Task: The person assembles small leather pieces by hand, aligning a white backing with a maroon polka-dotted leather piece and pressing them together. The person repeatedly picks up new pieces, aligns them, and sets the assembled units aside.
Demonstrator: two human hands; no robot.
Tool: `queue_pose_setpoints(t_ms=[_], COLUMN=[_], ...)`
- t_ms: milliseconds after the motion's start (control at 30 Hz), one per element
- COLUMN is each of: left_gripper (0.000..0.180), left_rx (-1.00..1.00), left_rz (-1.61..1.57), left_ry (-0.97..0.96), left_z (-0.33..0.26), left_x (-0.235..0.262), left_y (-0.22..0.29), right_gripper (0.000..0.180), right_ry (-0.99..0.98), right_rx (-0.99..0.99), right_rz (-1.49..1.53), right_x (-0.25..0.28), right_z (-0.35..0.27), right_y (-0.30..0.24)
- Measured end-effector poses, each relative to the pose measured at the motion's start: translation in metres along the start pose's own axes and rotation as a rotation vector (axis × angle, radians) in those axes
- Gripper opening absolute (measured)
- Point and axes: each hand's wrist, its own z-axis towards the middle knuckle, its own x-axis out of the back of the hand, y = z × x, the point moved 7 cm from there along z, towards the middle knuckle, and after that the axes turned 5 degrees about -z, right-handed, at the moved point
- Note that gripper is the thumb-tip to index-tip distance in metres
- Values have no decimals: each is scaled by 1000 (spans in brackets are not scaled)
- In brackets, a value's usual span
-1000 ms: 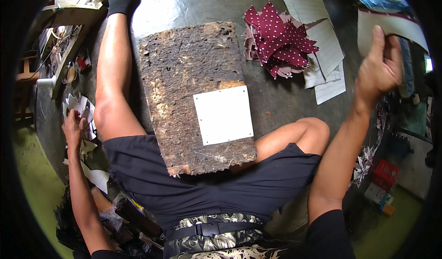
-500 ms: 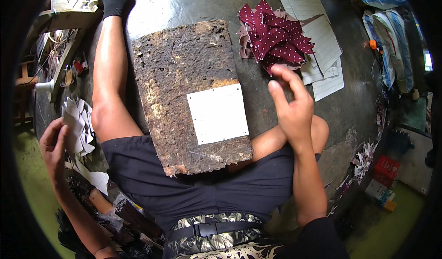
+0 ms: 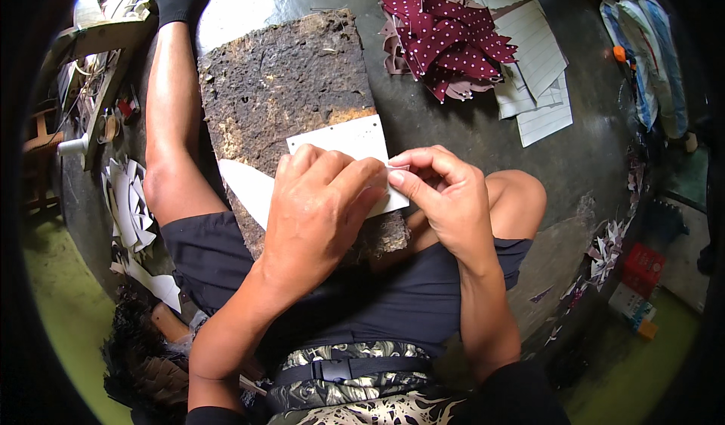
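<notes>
A rough, worn brown board (image 3: pixel 279 78) rests across my lap. On its near right part lies a white square sheet (image 3: pixel 355 134) with small dark dots along its edge. My left hand (image 3: pixel 317 206) is closed over a white pointed card piece (image 3: pixel 245 191), whose rounded tip sticks out on the left. My right hand (image 3: pixel 453 202) pinches thumb against fingers at a white edge near the square's right side. Whether that edge belongs to the card piece or to another piece, I cannot tell. My left hand covers much of the square.
Beyond the board, to the right, sits a pile of dark red, white-dotted fabric pieces (image 3: pixel 449 36) beside lined paper sheets (image 3: pixel 540 63). White cut pieces (image 3: pixel 128 202) lie left of my leg. Scraps (image 3: pixel 606 244), a red box (image 3: pixel 643 266) and plastic sacks (image 3: pixel 642 55) are at right.
My left hand has come from the white pieces at the left to the board, bringing a card piece. My right hand has moved down and left from near the fabric pile and now pinches.
</notes>
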Motion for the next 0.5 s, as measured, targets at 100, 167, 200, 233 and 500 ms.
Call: queue_pose_setpoints(t_ms=[100, 167, 200, 233, 500], left_gripper=[31, 26, 26, 26, 26], left_rx=[9, 2, -6, -8, -44], left_rz=[14, 12, -1, -8, 27], left_ry=[83, 79, 91, 102, 108], left_z=[-2, -3, -4, -5, -11], left_x=[-4, -8, -8, -8, -7], left_y=[-5, -10, -12, -14, -15], right_gripper=[14, 15, 15, 16, 20], right_ry=[-52, -95, -107, -116, -85], right_rx=[-29, -44, -46, -36, -112], right_rz=[187, 276, 308, 346, 265], right_x=[-4, -7, -7, -7, -3], right_z=[9, 13, 15, 16, 20], right_y=[14, 20, 21, 22, 24])
